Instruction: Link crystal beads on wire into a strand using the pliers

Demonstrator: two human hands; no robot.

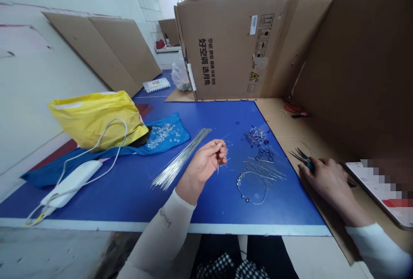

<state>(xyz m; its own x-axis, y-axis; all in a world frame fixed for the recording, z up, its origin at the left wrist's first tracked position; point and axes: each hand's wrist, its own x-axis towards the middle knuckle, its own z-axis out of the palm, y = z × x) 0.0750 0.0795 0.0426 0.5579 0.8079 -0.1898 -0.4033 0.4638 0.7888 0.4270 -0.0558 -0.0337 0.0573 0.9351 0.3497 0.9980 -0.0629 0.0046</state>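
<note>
My left hand [206,160] is raised over the blue table, its fingers pinched on thin wire [228,143] that sticks out past the fingertips. To the right, my right hand [329,180] rests on pliers [303,156] lying on the cardboard, its fingers wrapped round the handles and the jaws pointing away. Between the hands lie a wire loop [265,193] with clear beads, a bunch of short wires [263,170], several small dark rings [265,155] and a tangled wire-and-bead piece [257,135]. Long silvery wires [180,160] lie left of my left hand.
Clear beads [161,134] sit on blue cloth [182,131] beside a yellow bag [100,119]. A white power strip [72,184] with a cord is at the left. A phone [380,193] lies at the right edge. Tall cardboard [226,55] stands behind the table [213,113].
</note>
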